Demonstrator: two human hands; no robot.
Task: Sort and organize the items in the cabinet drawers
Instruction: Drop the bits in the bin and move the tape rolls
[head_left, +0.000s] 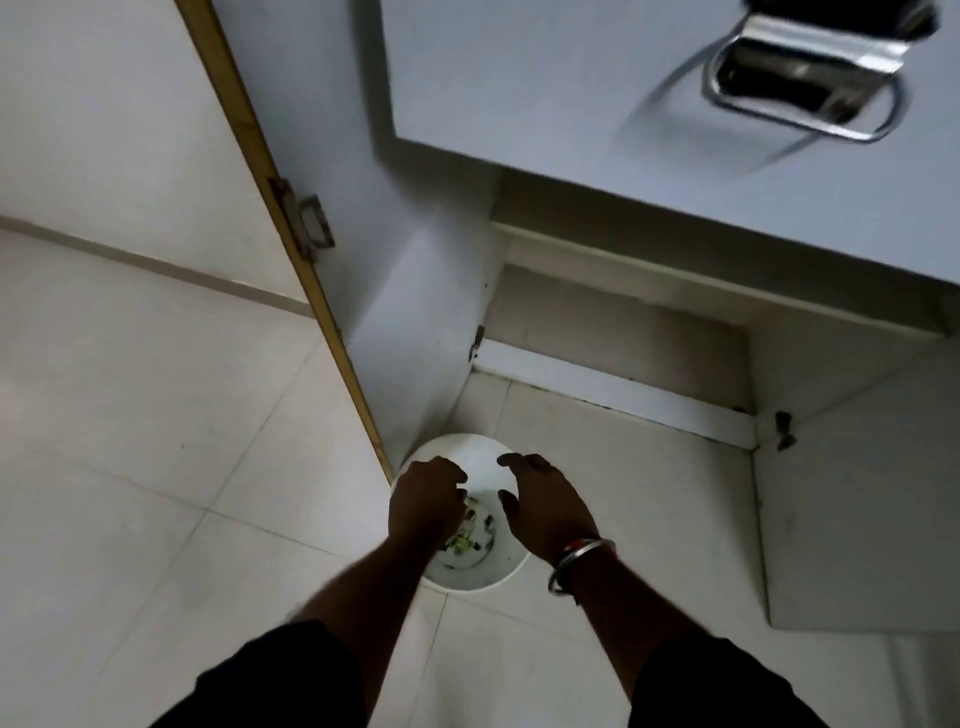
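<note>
Low in the middle, two hands, the left hand (426, 501) curled up and the right hand (545, 501) spread wide, hang over one white bin (485, 582) on the floor (156, 467).

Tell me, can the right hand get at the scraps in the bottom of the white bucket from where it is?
Probably yes. The right hand hovers open over the white bucket, whose mouth has no lid. The left hand crowds the other side of the opening, but the scraps show between them.
</note>
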